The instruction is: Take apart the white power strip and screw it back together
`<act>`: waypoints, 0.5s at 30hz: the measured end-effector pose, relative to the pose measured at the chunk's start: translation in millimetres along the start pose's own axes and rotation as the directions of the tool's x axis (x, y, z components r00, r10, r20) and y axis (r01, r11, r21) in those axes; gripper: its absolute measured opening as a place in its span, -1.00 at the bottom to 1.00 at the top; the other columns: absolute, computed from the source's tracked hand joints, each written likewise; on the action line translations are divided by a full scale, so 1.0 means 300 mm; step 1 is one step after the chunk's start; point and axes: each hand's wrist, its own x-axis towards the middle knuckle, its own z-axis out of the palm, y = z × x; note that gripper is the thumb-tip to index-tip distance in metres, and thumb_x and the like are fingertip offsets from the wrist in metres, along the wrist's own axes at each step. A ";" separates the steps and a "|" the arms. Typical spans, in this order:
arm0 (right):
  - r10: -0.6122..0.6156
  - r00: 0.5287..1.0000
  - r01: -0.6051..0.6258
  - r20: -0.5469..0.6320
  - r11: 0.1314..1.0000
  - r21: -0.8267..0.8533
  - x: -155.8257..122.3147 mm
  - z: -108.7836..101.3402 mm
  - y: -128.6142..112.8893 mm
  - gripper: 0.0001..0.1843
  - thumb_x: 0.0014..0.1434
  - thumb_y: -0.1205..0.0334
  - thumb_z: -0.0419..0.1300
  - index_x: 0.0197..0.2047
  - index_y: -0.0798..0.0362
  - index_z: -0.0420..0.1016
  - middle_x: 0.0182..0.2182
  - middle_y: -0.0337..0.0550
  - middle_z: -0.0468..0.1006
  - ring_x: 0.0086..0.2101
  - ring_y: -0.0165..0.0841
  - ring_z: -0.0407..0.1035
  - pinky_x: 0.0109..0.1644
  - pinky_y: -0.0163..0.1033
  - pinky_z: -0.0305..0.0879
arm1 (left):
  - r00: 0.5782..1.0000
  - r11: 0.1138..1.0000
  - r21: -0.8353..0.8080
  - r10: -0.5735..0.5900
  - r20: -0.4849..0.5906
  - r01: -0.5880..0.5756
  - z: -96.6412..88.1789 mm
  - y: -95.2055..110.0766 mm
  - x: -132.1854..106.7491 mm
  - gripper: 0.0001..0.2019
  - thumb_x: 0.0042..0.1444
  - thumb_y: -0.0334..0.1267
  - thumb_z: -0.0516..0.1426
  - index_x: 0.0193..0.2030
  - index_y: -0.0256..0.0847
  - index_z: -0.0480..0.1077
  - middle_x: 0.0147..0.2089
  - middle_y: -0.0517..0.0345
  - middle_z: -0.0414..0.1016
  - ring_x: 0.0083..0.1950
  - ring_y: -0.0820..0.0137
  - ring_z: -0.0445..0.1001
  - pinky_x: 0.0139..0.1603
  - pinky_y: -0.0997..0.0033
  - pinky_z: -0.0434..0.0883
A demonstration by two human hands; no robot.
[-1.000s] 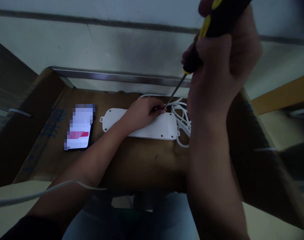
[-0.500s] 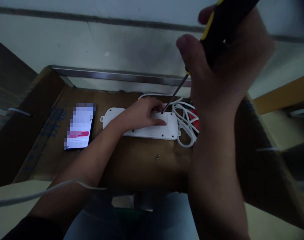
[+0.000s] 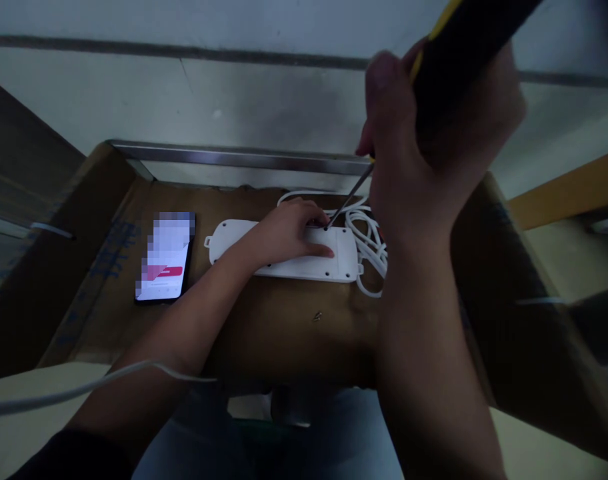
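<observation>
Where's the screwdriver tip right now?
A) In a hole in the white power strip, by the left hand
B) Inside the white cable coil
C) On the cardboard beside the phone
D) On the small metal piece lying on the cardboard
A: the shaft of the screwdriver, held in the right hand, ends at a hole in the white power strip, right beside the left hand.

We see a white power strip (image 3: 234, 235) dotted with dark screw holes, and a white cable (image 3: 367, 247) looped beside it. The screwdriver (image 3: 464, 67) has a black handle striped with yellow. The brown cardboard (image 3: 279, 333) bears blue printing (image 3: 114, 250), and the phone (image 3: 164, 257) shows a white screen with a red band.
</observation>
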 end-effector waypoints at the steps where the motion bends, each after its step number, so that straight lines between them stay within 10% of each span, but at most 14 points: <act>1: 0.018 1.000 -0.018 0.000 0.997 -0.073 0.001 -0.005 -0.008 -0.75 0.35 0.03 0.21 -0.19 0.06 0.40 -0.41 -0.27 0.30 -0.45 -0.56 0.23 -0.28 -0.28 0.20 | 1.000 1.000 0.003 -0.004 0.003 0.004 0.000 0.000 0.001 -0.60 0.02 -0.08 0.47 -0.05 -0.22 0.59 0.02 0.01 0.66 0.13 0.15 0.56 0.25 0.15 0.42; 6: -0.003 1.000 -0.003 -0.013 0.910 -0.414 -0.001 -0.044 -0.015 -0.52 0.32 -0.18 0.23 -0.01 0.10 0.52 -0.31 -0.20 0.38 -0.24 -0.49 0.30 -0.09 -0.32 0.30 | 1.000 1.000 0.020 -0.005 0.014 0.004 0.001 0.003 0.008 -0.60 0.00 -0.09 0.47 -0.06 -0.23 0.61 0.01 -0.01 0.67 0.11 0.13 0.57 0.24 0.09 0.43; 15: -0.107 0.986 0.076 -0.131 0.973 -0.219 0.001 -0.035 0.014 -0.63 0.33 -0.05 0.23 -0.13 0.13 0.48 -0.30 -0.28 0.38 -0.22 -0.63 0.23 -0.01 -0.45 0.33 | 0.999 0.999 0.039 -0.016 0.029 0.015 -0.001 0.006 0.013 -0.58 0.00 -0.10 0.49 -0.05 -0.26 0.61 0.02 -0.03 0.66 0.12 0.13 0.57 0.24 0.14 0.42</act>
